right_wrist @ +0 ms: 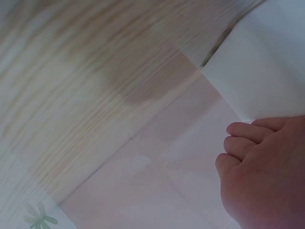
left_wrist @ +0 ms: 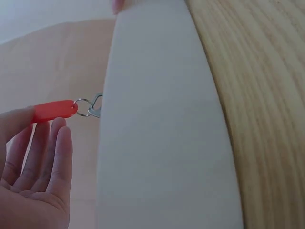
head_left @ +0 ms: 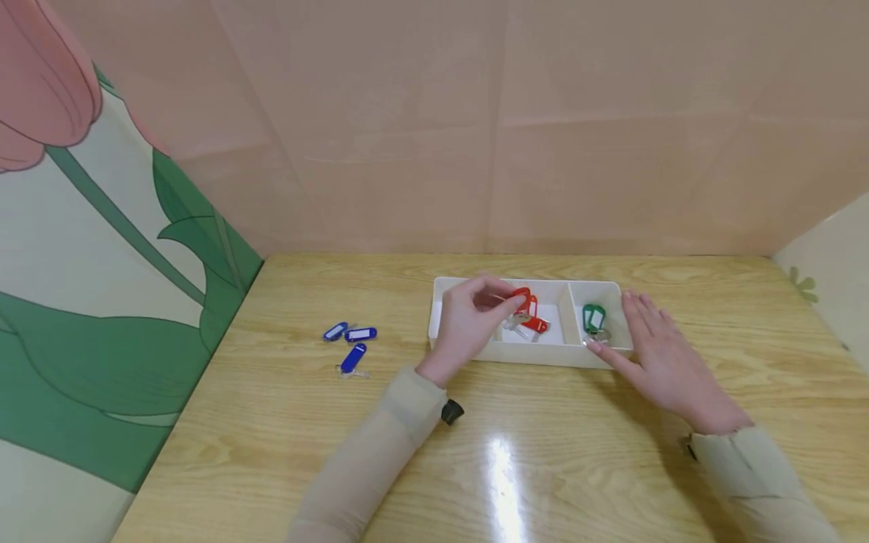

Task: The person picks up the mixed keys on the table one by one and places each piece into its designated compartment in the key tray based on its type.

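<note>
Two blue tags [head_left: 336, 332] show white labels [head_left: 363, 333]; left hand [head_left: 467, 323] pinches a red tag [left_wrist: 55, 110], right hand [head_left: 668, 365] straight-fingered.

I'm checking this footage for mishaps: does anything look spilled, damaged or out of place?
Nothing looks spilled or damaged. At most, three blue tags stand apart: they lie on the table left of the tray, while green tags and red tags lie inside.
</note>
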A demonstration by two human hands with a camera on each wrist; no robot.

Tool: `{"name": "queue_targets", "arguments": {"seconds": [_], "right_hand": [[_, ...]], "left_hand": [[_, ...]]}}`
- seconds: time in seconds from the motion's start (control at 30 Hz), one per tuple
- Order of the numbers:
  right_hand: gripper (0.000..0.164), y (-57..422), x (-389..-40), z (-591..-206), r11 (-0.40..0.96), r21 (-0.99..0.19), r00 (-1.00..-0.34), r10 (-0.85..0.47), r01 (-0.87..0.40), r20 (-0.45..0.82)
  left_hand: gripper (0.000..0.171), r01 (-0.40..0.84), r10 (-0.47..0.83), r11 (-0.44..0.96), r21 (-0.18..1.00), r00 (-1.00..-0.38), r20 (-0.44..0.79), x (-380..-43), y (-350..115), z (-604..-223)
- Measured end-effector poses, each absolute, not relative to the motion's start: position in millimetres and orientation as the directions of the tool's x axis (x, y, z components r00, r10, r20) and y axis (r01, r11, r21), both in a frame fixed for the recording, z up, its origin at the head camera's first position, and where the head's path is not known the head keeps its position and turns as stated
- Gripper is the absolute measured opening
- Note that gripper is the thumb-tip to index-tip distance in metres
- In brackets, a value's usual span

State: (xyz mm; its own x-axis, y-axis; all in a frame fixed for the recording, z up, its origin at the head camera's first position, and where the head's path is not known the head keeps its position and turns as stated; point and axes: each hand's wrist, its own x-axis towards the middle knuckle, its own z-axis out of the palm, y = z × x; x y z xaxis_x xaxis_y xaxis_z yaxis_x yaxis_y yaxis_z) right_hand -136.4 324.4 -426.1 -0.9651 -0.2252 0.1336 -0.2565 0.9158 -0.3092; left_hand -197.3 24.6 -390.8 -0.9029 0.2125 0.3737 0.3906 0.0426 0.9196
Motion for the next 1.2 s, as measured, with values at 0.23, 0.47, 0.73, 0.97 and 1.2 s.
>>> {"name": "queue_targets", "arguments": {"seconds": [0.23, 0.47, 0.73, 0.97, 1.2], "right_hand": [[0.101, 323.1, -136.6, -424.5, 0.914, -0.309, -0.963, -0.230, -0.264, 0.143], [0.101, 322.9, -137.0, -423.6, 0.913, -0.314, -0.963, -0.227, -0.263, 0.145], [0.102, 323.5, -137.5, -424.7, 0.915, -0.310, -0.964, -0.223, -0.258, 0.142], [0.103, 324.1, -135.9, -425.8, 0.918, -0.307, -0.967, -0.220, -0.250, 0.130], [0.103, 323.4, -134.7, -425.3, 0.918, -0.314, -0.969, -0.217, -0.244, 0.121]], "left_hand": [[0.009, 0.363, 0.221, 0.079, 0.928, -0.915, 0.339, -200.2, 27.2, -398.7], [0.021, 0.339, 0.205, 0.073, 0.938, -0.926, 0.318, -209.2, 31.8, -397.7], [0.028, 0.376, 0.230, 0.070, 0.924, -0.908, 0.351, -206.3, 29.7, -394.5], [0.028, 0.387, 0.237, 0.069, 0.919, -0.902, 0.362, -201.7, 25.8, -396.8], [0.026, 0.402, 0.241, 0.081, 0.912, -0.896, 0.373, -195.7, 19.8, -396.9]]}}
